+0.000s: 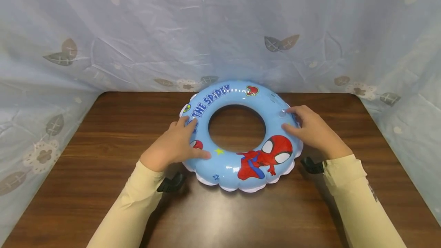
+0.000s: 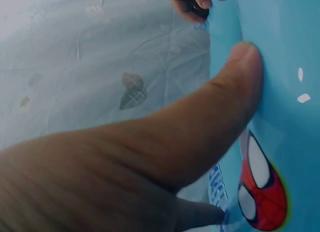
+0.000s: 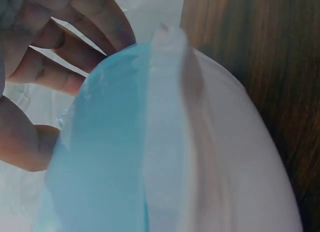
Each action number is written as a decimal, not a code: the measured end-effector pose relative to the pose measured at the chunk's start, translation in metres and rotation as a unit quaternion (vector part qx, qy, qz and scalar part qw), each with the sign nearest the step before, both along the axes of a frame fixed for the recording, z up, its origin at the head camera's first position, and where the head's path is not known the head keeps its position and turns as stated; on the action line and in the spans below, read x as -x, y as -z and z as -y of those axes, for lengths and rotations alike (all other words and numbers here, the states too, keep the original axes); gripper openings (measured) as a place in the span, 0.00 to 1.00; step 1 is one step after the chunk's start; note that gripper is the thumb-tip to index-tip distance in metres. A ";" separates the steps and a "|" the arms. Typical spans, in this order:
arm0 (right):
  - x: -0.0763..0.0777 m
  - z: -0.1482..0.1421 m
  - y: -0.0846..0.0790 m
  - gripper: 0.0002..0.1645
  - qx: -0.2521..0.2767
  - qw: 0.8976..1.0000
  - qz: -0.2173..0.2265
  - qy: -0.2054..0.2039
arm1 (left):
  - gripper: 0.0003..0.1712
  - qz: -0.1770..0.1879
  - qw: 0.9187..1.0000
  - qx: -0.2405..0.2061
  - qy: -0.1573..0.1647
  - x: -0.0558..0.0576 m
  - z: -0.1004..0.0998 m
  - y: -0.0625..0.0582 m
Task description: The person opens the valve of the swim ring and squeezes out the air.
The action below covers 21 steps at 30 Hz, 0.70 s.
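Observation:
A light blue inflatable swim ring (image 1: 229,167) lies on the wooden table, blown up round. It carries a red masked cartoon figure (image 1: 265,156), lettering and a scalloped white seam. My left hand (image 1: 173,142) rests on its left side, fingers spread, thumb stretched along the near part. In the left wrist view the left thumb (image 2: 235,86) lies against the blue surface. My right hand (image 1: 311,127) touches the ring's right side, fingers and thumb apart, beside a small clear valve (image 1: 282,113). The right wrist view shows the fingertips (image 3: 122,36) on the ring's rounded top.
The dark wooden table (image 1: 113,156) extends around the ring. A pale curtain (image 1: 220,30) with leaf and flower prints hangs right behind the table and along both sides. Black wrist mounts (image 1: 172,183) sit under both wrists, close over the tabletop.

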State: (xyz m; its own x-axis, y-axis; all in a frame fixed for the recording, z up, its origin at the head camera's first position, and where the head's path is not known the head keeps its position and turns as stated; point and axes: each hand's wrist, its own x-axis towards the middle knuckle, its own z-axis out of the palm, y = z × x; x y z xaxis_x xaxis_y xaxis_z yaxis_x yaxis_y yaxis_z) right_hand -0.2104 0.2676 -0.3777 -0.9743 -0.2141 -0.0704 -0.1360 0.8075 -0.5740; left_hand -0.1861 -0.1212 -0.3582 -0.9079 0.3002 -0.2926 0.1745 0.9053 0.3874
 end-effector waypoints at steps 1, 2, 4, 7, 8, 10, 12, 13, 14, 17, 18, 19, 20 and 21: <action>-0.001 0.000 0.000 0.36 -0.003 1.000 -0.002 -0.001 | 0.70 -0.003 1.000 0.000 0.005 0.002 0.001 0.001; -0.002 0.000 0.000 0.36 -0.005 1.000 -0.005 -0.002 | 0.70 -0.006 1.000 -0.001 0.009 0.003 0.002 0.002; -0.004 0.001 -0.001 0.36 -0.009 1.000 -0.009 -0.004 | 0.70 -0.010 1.000 -0.006 0.013 0.006 0.005 0.005; -0.008 0.002 -0.002 0.37 -0.015 1.000 -0.009 -0.005 | 0.70 -0.015 1.000 -0.020 0.016 0.011 0.010 0.009; -0.009 0.003 -0.002 0.38 -0.018 1.000 -0.008 -0.005 | 0.70 -0.017 0.999 -0.024 0.017 0.012 0.012 0.011; -0.010 0.004 -0.002 0.39 -0.022 1.000 -0.008 -0.007 | 0.70 -0.018 0.999 -0.032 0.020 0.015 0.015 0.014; -0.011 0.004 -0.002 0.40 -0.028 1.000 -0.010 -0.010 | 0.70 -0.018 0.999 -0.043 0.024 0.018 0.018 0.017; -0.012 0.005 -0.002 0.40 -0.032 0.999 -0.012 -0.012 | 0.70 -0.018 0.998 -0.049 0.027 0.020 0.020 0.019; -0.012 0.005 -0.003 0.40 -0.035 0.999 -0.014 -0.014 | 0.69 -0.019 0.998 -0.054 0.031 0.022 0.021 0.020; -0.014 0.004 -0.004 0.40 -0.050 0.998 -0.021 -0.020 | 0.69 -0.023 0.996 -0.070 0.045 0.027 0.025 0.024; -0.014 0.004 -0.005 0.40 -0.056 0.998 -0.022 -0.021 | 0.69 -0.026 0.996 -0.072 0.053 0.030 0.026 0.025; -0.015 0.003 -0.006 0.40 -0.064 0.997 -0.022 -0.021 | 0.69 -0.029 0.995 -0.073 0.062 0.032 0.027 0.026; -0.016 0.003 -0.007 0.40 -0.073 0.997 -0.023 -0.021 | 0.68 -0.030 0.994 -0.076 0.071 0.034 0.028 0.026; -0.017 0.002 -0.008 0.41 -0.082 0.996 -0.025 -0.020 | 0.68 -0.031 0.993 -0.077 0.081 0.037 0.028 0.026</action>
